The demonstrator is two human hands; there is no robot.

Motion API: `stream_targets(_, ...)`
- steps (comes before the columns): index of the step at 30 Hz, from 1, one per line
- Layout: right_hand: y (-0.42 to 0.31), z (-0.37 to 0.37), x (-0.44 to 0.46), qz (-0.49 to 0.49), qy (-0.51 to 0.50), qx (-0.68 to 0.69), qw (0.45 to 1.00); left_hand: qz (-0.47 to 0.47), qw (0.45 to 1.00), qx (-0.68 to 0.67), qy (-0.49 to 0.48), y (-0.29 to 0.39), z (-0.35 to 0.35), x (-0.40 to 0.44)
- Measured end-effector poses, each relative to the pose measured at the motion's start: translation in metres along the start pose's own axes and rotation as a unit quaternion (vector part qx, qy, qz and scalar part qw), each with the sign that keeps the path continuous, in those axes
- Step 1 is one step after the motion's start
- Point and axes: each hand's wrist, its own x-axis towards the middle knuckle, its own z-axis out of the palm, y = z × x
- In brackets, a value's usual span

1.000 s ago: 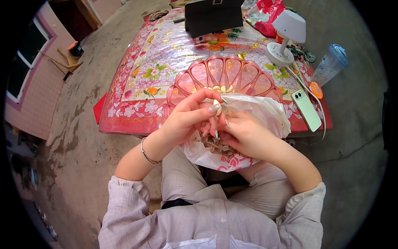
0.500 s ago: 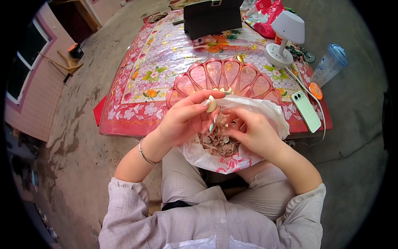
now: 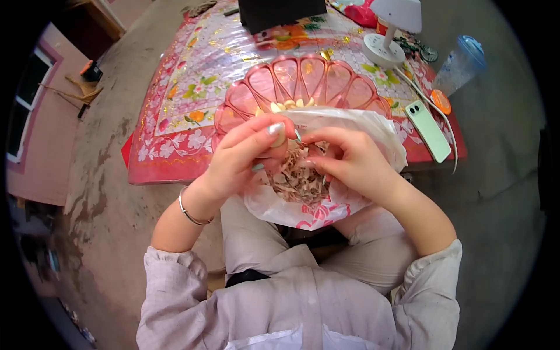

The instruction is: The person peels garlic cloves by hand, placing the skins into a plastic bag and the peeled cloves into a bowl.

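Note:
My left hand (image 3: 248, 149) is closed around a pale garlic clove (image 3: 280, 139), held between thumb and curled fingers. Just to its right is my right hand (image 3: 353, 160), its thumb and index finger bent and apart, with nothing visible between them. Both hands are above a white plastic bag (image 3: 382, 137) with pink print, lying open over the table edge and my lap. Dry garlic skins (image 3: 300, 181) are heaped in it. Behind the bag, a pink see-through petal-shaped bowl (image 3: 309, 76) holds several peeled garlic cloves (image 3: 291, 105).
A flowered cloth covers the table (image 3: 157, 149). On the right are a green phone (image 3: 429, 131), a white cable, an orange round object (image 3: 441, 101), a clear tumbler (image 3: 461, 65) and a white lamp (image 3: 382, 49). A black tablet case (image 3: 280, 14) stands at the back.
The view has tilted, so the table things sit higher and more cloves show in the bowl. My left fingers have closed further over the clove, and my right thumb and index finger have spread.

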Motion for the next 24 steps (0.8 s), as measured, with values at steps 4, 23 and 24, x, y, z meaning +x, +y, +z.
stream_targets(4,-0.004,0.000,0.000,0.084,-0.014,0.110,0.990,0.036,0.999,0.002,-0.019,-0.001,-0.005,0.002)
stream_targets(23,0.011,-0.004,0.002,0.062,-0.041,0.264,0.962,0.033,0.997,0.026,0.061,-0.007,0.005,0.007)
stream_targets(24,0.013,-0.003,0.002,0.032,-0.036,0.251,0.967,0.034,0.997,0.027,0.057,-0.006,0.004,0.006)
